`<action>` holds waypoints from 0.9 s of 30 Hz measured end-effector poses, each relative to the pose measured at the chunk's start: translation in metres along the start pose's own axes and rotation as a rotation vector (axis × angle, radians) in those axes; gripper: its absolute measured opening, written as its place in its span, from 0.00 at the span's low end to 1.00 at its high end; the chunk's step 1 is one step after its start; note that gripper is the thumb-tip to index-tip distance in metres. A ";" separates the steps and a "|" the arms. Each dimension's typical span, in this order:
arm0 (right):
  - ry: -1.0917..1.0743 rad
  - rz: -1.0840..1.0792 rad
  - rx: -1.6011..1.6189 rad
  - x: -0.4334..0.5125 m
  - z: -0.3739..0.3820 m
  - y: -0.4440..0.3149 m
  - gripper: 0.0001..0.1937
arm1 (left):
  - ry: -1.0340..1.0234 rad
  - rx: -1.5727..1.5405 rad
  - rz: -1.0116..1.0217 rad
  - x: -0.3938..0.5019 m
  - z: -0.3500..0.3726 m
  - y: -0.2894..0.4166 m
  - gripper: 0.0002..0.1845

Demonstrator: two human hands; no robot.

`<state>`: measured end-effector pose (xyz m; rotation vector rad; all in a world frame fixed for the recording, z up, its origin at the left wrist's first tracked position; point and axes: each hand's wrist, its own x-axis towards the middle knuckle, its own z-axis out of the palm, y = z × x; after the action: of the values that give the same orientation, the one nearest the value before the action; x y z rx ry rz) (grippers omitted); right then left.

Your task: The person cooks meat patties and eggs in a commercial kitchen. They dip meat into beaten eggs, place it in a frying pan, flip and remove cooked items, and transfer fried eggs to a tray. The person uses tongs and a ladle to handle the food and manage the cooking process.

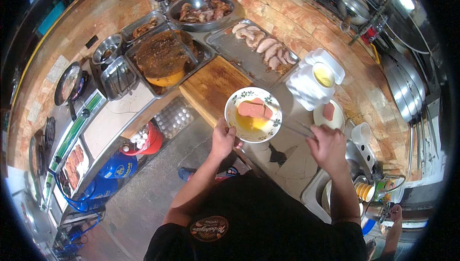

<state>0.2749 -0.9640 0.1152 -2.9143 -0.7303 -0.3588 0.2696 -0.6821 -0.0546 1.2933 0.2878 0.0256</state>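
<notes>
My left hand [223, 139] grips the near left rim of a white bowl [233, 126] with a green leaf pattern, holding it out over the counter. Inside lie pinkish luncheon meat slices [251, 110] in yellow beaten egg [251, 124]. Between the fingers of my right hand [327, 148] is a thin metal utensil [300, 129], blurred, which points toward the bowl; its tip is too unclear to identify. Just beyond that hand, a white plate [337, 120] carries another luncheon meat slice [328, 112].
Behind the bowl are a wooden board [212, 85], a tray [233, 56] of sliced meat and a round chopping block [161, 56]. White foam containers [309, 85] stand right. A frying pan [68, 81] sits on the left stove. Another person's hand [396, 212] is near the sink [316, 192].
</notes>
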 end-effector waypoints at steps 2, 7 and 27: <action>-0.012 0.064 0.116 0.025 0.007 -0.004 0.13 | -0.021 0.017 0.013 -0.003 -0.015 0.009 0.16; -0.053 -0.222 -0.053 0.067 0.009 -0.027 0.14 | 0.018 -0.041 -0.026 -0.003 -0.056 0.032 0.22; 0.395 -0.818 -0.011 0.187 0.062 -0.179 0.18 | 0.229 0.068 0.184 -0.027 -0.230 0.161 0.24</action>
<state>0.3621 -0.7119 0.1132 -2.2787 -1.7851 -0.9586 0.2143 -0.4248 0.0475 1.3827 0.3667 0.3236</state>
